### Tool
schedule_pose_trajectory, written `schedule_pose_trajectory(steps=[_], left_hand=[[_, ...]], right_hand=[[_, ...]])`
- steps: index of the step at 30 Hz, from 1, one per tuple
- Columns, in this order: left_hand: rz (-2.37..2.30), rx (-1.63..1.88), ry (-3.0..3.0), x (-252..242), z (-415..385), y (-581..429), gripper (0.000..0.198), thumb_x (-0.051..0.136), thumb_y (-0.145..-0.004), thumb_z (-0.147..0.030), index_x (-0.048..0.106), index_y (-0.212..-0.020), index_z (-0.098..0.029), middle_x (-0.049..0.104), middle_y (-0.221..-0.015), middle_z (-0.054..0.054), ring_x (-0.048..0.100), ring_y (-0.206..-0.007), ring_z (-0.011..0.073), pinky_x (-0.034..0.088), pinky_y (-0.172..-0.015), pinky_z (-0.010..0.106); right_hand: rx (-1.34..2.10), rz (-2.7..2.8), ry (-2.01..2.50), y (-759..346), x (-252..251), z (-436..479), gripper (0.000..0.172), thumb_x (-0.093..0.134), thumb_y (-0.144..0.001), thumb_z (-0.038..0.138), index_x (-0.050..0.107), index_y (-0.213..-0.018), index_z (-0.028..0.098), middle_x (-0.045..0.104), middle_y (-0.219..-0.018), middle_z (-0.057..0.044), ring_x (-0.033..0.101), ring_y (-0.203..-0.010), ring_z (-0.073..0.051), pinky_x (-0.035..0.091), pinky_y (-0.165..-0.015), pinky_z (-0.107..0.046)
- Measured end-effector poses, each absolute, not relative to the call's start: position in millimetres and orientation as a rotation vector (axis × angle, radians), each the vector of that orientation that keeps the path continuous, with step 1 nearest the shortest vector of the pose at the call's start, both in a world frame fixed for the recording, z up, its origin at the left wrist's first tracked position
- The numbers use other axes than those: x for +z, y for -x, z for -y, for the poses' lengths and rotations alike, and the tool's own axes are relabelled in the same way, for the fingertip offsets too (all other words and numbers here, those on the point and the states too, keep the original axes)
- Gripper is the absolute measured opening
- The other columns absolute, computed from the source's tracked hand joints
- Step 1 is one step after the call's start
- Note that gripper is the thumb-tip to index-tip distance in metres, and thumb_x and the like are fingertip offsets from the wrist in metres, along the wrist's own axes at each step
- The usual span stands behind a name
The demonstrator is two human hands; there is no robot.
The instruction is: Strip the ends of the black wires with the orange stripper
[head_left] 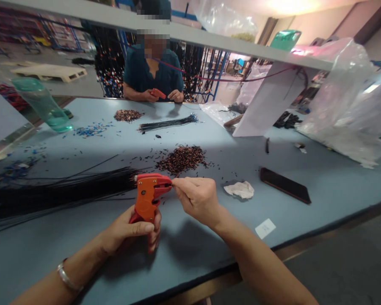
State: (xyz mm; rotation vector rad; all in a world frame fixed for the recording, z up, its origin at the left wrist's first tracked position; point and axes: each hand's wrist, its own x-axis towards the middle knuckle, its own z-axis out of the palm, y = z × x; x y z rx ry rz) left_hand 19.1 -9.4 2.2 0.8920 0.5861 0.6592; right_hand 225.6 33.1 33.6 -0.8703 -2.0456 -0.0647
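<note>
My left hand (pixel 131 228) is wrapped round the handles of an orange and red wire stripper (pixel 147 197), its jaws pointing right. My right hand (pixel 198 197) is closed in a pinch at the jaw tips, on what looks like the end of a thin black wire (pixel 172 184); most of it is hidden by the fingers and jaws. Left of the stripper lies a thick bundle of long black wires (pixel 66 190). Just beyond the tool is a pile of short black and copper-coloured offcuts (pixel 182 159).
Across the table (pixel 190 262) a co-worker (pixel 154 72) holds a red tool (pixel 158 93). A tied wire bundle (pixel 168 123), blue scraps (pixel 90 129) and a green bottle (pixel 44 103) lie or stand farther back. To the right are crumpled tissue (pixel 239 189), a phone (pixel 285 185) and a label (pixel 265 228).
</note>
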Motion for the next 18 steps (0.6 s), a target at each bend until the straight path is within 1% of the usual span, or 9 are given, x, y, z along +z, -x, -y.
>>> schedule_pose_trajectory(steps=[5, 13, 18], left_hand=[[-0.581, 0.651, -0.898, 2.6, 8.9, -20.1, 0.027, 0.074, -0.074, -0.035, 0.058, -0.071, -0.013, 0.057, -0.057, 0.002, 0.057, -0.050, 0.0163, 0.047, -0.051, 0.031], [-0.608, 0.672, -0.895, 3.3, 10.3, -22.7, 0.032, 0.074, -0.075, -0.038, 0.053, -0.068, -0.014, 0.055, -0.053, 0.000, 0.056, -0.045, 0.0150, 0.046, -0.048, 0.028], [-0.624, 0.690, -0.877, 2.6, 13.0, -25.4, 0.035, 0.074, -0.074, -0.041, 0.051, -0.069, -0.016, 0.050, -0.050, -0.003, 0.052, -0.042, 0.0125, 0.044, -0.044, 0.026]], right_hand=[[-0.026, 2.019, 0.841, -225.5, 33.5, -33.8, 0.024, 0.048, -0.089, 0.011, 0.067, -0.075, 0.017, 0.064, -0.059, 0.001, 0.055, -0.052, -0.008, 0.038, -0.054, -0.019], [0.010, 2.026, 0.850, -225.6, 32.2, -35.8, 0.027, 0.045, -0.093, 0.015, 0.068, -0.080, 0.017, 0.064, -0.059, 0.001, 0.054, -0.052, -0.008, 0.039, -0.054, -0.019], [0.028, 1.999, 0.867, -222.8, 29.6, -35.4, 0.031, 0.043, -0.095, 0.018, 0.067, -0.076, 0.018, 0.057, -0.053, 0.001, 0.049, -0.049, -0.008, 0.038, -0.052, -0.020]])
